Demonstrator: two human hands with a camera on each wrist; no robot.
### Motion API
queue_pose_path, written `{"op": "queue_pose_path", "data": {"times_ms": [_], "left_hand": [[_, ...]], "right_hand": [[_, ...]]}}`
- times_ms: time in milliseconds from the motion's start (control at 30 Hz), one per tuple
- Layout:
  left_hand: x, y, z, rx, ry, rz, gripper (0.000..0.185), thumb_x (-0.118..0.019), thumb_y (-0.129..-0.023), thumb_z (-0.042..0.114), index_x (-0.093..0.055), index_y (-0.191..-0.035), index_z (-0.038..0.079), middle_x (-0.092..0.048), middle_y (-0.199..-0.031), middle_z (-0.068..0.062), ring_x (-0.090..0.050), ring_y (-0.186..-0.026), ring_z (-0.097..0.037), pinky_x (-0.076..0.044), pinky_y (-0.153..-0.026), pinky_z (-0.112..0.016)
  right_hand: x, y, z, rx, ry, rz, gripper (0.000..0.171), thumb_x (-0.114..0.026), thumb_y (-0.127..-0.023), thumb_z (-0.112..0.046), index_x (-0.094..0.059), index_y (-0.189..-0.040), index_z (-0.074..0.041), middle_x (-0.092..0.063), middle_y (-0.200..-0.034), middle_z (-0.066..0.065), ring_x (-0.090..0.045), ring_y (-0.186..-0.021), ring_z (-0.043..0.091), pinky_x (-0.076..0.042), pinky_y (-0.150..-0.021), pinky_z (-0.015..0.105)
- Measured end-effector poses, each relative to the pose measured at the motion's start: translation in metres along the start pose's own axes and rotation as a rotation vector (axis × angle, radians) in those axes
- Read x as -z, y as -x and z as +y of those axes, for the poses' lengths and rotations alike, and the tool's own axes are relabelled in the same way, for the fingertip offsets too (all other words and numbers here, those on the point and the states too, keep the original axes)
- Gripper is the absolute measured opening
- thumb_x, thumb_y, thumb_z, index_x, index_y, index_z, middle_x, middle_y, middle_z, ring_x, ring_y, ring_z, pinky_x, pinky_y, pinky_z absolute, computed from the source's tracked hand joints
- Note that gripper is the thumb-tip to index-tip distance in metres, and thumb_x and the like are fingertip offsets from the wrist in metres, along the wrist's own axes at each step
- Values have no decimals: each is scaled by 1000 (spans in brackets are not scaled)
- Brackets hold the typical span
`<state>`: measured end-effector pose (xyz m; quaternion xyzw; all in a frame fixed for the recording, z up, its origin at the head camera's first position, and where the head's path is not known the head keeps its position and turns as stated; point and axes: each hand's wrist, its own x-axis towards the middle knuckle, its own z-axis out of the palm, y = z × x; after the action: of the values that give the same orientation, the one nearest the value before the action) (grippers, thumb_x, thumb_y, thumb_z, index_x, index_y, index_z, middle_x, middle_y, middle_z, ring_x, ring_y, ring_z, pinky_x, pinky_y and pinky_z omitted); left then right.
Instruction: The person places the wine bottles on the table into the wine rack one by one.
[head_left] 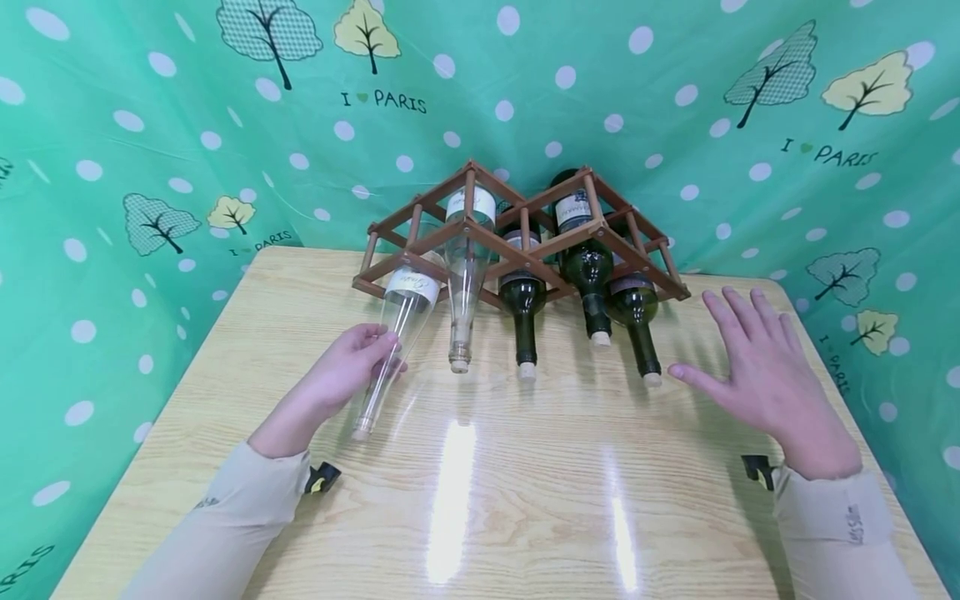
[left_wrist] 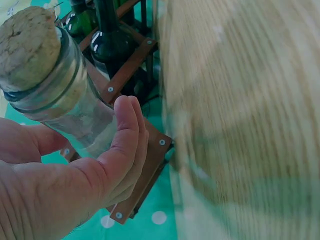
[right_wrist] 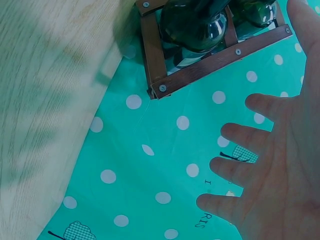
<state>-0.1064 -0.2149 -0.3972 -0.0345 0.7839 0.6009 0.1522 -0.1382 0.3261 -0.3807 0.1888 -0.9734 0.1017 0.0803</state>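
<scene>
My left hand (head_left: 354, 367) grips a clear glass bottle (head_left: 405, 310) around its neck, fingers on one side and thumb on the other. The cork (left_wrist: 29, 47) of that bottle shows close up in the left wrist view. Its labelled body lies partly inside the left slot of a brown wooden wine rack (head_left: 525, 271). Beside it in the rack lie another clear bottle (head_left: 463, 275) and several dark green bottles (head_left: 587, 265), all corked, necks toward me. My right hand (head_left: 768, 379) hovers to the right of the rack, fingers spread, holding nothing.
The rack stands near the far edge of a light wooden table (head_left: 525, 517). Behind and at both sides hangs a green dotted cloth (head_left: 600, 100) printed with trees. A dark green bottle (head_left: 636, 312) sits at the rack's right end, nearest the right hand.
</scene>
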Motion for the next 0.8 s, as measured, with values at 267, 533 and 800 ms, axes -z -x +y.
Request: {"op": "queue_pose_path", "data": {"times_ms": [267,533,800], "left_hand": [[-2,-6,2,-8,32,-2,58,-45,-116,25,-29,-153,-17,-58,-134,-34,-70,-110,-32,-59,-92,-35],[-6,-12,3,-14,65,-2,61,-46,-115,24,-25,-154,-19,-55,-136,-36,-69,-115,-39,-56,-102,-43],[-8,-22,5,-20,126,0,58,-46,-115,21,-27,-152,-20,-54,-132,-32,-68,-116,-42,-58,-100,-37]], "right_hand": [[0,0,0,3,-7,2,111,-74,-92,-63,-16,-171,-11,-20,-169,32,-1,-159,53,5,-124,71],[-1,1,-1,10,-4,9,108,-71,-94,-62,-14,-172,-13,-19,-170,31,-2,-158,54,5,-123,73],[-1,0,-1,13,-8,11,108,-72,-94,-62,-14,-171,-12,-19,-170,31,-2,-158,54,3,-122,73]]}}
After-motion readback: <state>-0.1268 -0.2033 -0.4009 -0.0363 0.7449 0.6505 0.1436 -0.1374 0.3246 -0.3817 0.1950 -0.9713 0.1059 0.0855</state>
